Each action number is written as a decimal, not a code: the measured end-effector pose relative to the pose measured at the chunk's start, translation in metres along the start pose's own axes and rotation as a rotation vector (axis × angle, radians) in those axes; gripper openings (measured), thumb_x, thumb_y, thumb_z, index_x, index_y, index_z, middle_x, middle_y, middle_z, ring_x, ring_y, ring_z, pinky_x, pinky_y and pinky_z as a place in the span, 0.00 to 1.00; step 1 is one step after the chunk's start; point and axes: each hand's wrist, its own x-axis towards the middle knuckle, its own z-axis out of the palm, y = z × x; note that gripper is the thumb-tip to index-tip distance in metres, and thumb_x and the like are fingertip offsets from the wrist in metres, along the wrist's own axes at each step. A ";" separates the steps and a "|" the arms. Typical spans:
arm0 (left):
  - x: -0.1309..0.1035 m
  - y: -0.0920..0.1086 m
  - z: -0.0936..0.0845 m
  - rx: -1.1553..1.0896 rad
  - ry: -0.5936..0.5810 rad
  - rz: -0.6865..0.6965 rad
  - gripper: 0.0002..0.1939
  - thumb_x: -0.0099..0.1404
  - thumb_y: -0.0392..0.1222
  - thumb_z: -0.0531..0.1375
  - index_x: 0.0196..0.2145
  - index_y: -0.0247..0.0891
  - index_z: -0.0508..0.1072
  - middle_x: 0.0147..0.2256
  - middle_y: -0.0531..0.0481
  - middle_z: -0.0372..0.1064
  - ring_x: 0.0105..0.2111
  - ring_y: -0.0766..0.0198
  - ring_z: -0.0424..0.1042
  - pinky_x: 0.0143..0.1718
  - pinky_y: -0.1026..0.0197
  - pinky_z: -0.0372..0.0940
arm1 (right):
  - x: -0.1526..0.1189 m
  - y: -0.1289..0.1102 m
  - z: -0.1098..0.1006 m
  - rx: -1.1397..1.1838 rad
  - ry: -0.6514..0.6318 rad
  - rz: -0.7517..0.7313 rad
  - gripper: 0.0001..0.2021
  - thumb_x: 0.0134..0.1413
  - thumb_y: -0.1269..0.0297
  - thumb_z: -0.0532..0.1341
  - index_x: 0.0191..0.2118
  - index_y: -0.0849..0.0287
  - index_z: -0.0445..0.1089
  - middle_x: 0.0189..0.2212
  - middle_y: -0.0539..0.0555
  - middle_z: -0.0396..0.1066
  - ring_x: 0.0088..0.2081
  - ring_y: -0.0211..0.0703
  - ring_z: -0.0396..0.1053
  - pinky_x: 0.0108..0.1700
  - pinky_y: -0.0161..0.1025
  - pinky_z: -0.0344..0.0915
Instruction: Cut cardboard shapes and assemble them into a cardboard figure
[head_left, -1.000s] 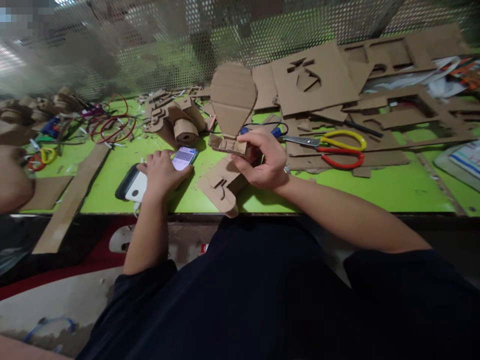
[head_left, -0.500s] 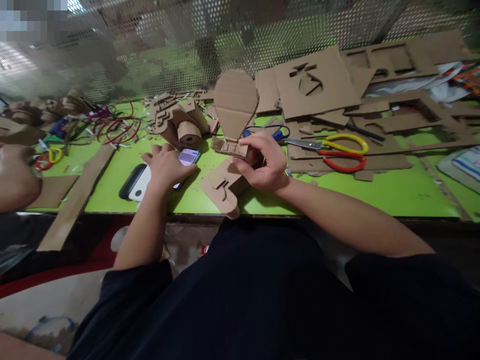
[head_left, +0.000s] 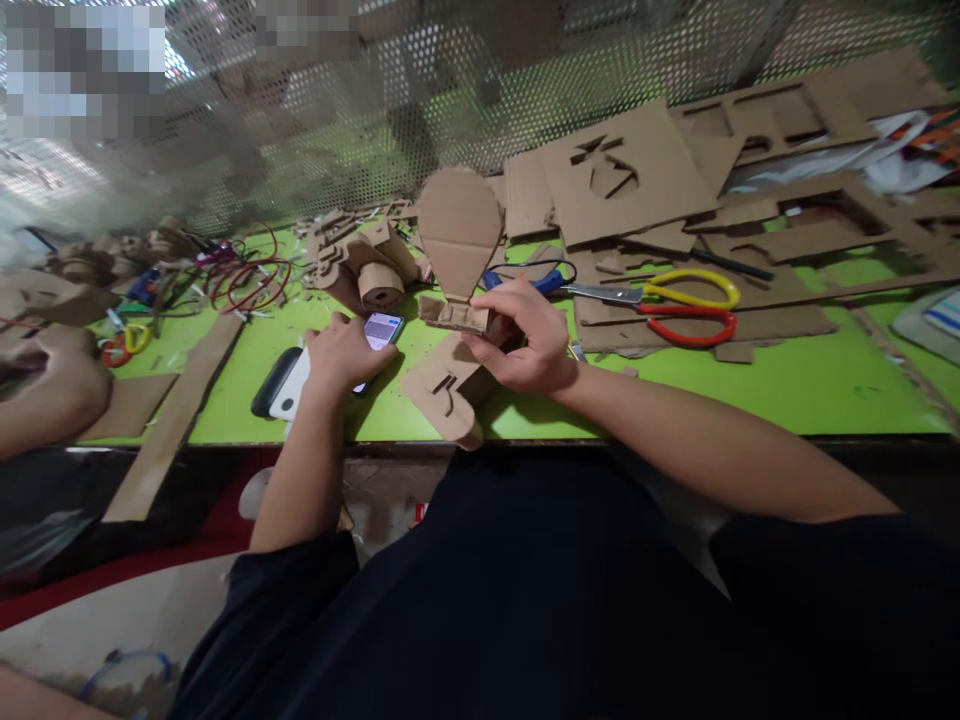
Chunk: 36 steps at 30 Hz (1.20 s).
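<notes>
My right hand [head_left: 529, 335] pinches the small box-like base of a cardboard model [head_left: 459, 225], whose balloon-shaped panel stands upright. Under it, a cardboard piece with a rounded end and slots [head_left: 442, 390] lies at the table's front edge. My left hand [head_left: 341, 350] lies over a lit phone [head_left: 382, 330], its fingers apart and its thumb beside the screen. Part of the phone is hidden under that hand. Just left of it is a white and black object [head_left: 281, 390], partly covered by my wrist.
Scissors with yellow and red handles [head_left: 690, 305] lie right of my right hand, near a blue-handled tool [head_left: 536, 280]. Cut cardboard sheets [head_left: 630, 190] fill the right back. A cardboard assembly [head_left: 367, 270] stands behind the phone. A co-worker's hand [head_left: 67, 385] is at far left, beside a cardboard strip [head_left: 176, 415].
The view has shifted slightly, so most things sit a little lower. My right hand still holds the cardboard model, and my left hand stays at the phone.
</notes>
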 end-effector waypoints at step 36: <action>-0.020 0.103 -0.095 -0.939 0.924 1.093 0.37 0.72 0.58 0.80 0.73 0.53 0.77 0.53 0.44 0.85 0.51 0.51 0.84 0.51 0.45 0.83 | 0.057 -0.008 -0.061 -0.137 -0.016 -0.188 0.31 0.67 0.66 0.74 0.73 0.41 0.79 0.48 0.57 0.88 0.39 0.57 0.85 0.35 0.55 0.87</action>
